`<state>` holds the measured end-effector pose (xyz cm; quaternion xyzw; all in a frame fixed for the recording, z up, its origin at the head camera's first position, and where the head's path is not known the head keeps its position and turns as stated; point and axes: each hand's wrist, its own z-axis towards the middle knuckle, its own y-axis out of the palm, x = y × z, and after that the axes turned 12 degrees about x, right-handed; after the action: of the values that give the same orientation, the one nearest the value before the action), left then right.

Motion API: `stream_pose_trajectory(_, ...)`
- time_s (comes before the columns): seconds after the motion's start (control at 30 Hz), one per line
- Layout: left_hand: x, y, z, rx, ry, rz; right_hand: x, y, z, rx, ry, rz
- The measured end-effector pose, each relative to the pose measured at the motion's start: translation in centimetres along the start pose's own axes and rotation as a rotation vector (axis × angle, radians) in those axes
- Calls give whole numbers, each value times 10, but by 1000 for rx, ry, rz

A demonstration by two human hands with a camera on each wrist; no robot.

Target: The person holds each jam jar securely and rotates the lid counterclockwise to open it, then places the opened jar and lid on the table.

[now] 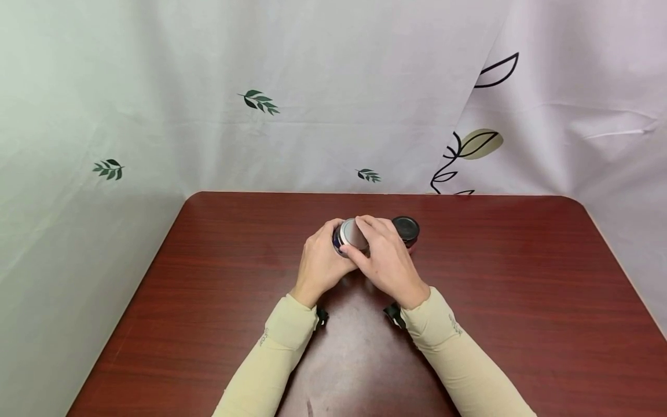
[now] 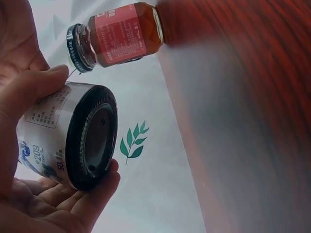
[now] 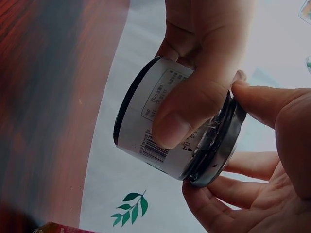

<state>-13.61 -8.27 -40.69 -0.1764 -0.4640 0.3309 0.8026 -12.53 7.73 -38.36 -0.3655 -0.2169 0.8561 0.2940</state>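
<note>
A short round jar (image 2: 51, 127) with a white printed label is held up off the table, its dark base facing the left wrist camera. My left hand (image 1: 322, 260) grips the jar's body, thumb across the label. My right hand (image 1: 388, 258) has its fingertips around the rim of the metal lid (image 3: 224, 150), which looks silver on top in the head view. Dark glass shows between label and lid in the right wrist view. Just beyond the right hand stands a second jar (image 2: 121, 36), with a red label, amber contents and a black lid (image 1: 405, 228).
The reddish-brown wooden table (image 1: 219, 278) has rounded far corners. A pale curtain (image 1: 312, 116) with leaf prints hangs behind its back edge and along both sides. Dark straps with wrist gear (image 1: 394, 316) sit at the sleeve cuffs.
</note>
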Motion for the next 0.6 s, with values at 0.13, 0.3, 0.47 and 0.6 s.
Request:
stream_pose_trajectory(0.13,0,0,0,-10,-1,0,0,-1,0,-24,4,-6)
stream_pose_trajectory(0.3,-1,0,-1,-14,1,-3,0,-1,0,-50,5,-11)
stream_pose_trajectory(0.47,-2,-1,-1,-26,-1,-2,0,0,0,-54,-1,-12)
stream_pose_trajectory(0.6,-2,-1,0,-32,-1,-4,0,-1,0,-52,-10,-13)
